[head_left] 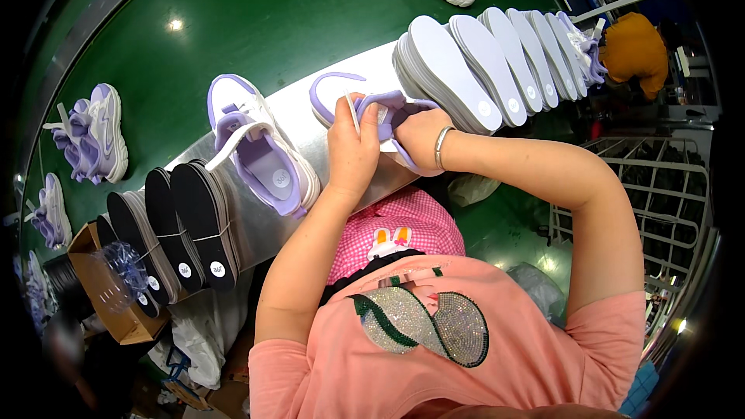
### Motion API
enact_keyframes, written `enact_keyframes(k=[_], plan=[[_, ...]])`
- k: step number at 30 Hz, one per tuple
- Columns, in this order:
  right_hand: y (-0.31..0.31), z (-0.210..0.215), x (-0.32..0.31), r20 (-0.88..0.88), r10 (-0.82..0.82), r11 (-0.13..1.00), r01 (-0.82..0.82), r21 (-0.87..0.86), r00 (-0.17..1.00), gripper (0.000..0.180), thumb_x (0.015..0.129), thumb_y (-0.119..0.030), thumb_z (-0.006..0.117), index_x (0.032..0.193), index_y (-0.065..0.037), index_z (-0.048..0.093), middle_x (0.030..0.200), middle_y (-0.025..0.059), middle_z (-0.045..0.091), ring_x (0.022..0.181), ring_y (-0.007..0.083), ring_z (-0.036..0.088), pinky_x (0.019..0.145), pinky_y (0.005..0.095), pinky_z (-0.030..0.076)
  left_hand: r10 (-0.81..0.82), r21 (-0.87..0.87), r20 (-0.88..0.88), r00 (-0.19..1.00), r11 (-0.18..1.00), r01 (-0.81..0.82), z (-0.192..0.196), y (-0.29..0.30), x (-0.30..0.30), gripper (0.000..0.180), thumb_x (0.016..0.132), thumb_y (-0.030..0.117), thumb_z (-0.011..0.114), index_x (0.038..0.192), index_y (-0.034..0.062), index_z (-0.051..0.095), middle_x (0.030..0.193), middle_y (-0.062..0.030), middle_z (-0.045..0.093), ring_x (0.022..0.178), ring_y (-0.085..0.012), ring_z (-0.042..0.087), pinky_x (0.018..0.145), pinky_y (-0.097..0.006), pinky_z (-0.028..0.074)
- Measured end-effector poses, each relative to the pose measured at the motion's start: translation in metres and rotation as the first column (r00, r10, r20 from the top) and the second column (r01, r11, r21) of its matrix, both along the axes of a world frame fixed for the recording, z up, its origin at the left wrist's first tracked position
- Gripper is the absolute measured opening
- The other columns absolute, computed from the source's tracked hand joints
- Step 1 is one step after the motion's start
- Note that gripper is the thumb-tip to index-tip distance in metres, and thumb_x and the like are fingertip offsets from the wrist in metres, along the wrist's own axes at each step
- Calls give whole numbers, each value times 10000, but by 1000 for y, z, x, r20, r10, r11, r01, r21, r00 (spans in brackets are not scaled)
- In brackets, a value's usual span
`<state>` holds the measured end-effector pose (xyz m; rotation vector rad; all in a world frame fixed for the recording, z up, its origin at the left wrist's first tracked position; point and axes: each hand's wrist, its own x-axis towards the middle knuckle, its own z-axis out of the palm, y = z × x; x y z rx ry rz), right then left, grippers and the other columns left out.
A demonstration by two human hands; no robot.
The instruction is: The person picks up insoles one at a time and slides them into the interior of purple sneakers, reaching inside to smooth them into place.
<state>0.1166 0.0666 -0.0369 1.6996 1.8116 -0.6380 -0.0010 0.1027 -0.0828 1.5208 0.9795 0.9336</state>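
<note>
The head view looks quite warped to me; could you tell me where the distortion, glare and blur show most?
In the head view, fisheye bending curves the green conveyor belt and its metal edge toward a black rim; small glare spots sit on the belt and on the metal shelf; the left hand, right hand and lilac shoe are sharp, while the cardboard box at lower left is dim and soft.

Shoes point(268, 159): white, lilac. Insoles point(497, 62): white; second stack point(186, 225): black. Belt point(256, 15): green. Shirt point(466, 357): salmon. Apron point(396, 229): pink gingham.
</note>
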Motion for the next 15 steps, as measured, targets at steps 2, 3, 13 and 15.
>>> enact_keyframes(k=[2, 3, 13, 15], plan=[[0, 5, -2, -10, -11, 1000, 11, 3, 1000, 289, 788, -295, 478, 766, -61, 645, 783, 100, 632, 752, 233, 615, 675, 311, 469, 8, 10, 12, 1000, 1000, -8, -1, -1, 0, 211, 828, 177, 494, 933, -4, 464, 750, -212, 575, 691, -356, 574, 599, -378, 442], [0, 7, -4, -22, -22, 1000, 23, 6, 1000, 283, 795, -282, 469, 769, -62, 645, 781, 99, 632, 753, 234, 614, 679, 308, 467, 16, 21, 23, 1000, 1000, -17, -1, -1, 0, 210, 827, 176, 494, 932, -4, 465, 749, -212, 575, 690, -357, 573, 600, -379, 441], [3, 44, 19, -496, -145, 988, 151, -28, 856, 218, 753, -143, 459, 882, -52, 610, 849, 147, 608, 799, 303, 577, 719, 354, 448, 59, 2, -21, 998, 998, -59, 1, -10, -10, 224, 854, 192, 472, 954, -8, 456, 758, -148, 578, 664, -243, 575, 591, -319, 439], [-2, 69, 28, -670, -187, 928, 353, 120, 718, 207, 746, -160, 483, 855, -37, 608, 811, 135, 613, 776, 304, 577, 713, 355, 449, 70, -4, 10, 998, 998, -70, 1, -11, -13, 222, 857, 191, 469, 954, -8, 455, 755, -141, 577, 660, -231, 571, 589, -314, 439]])
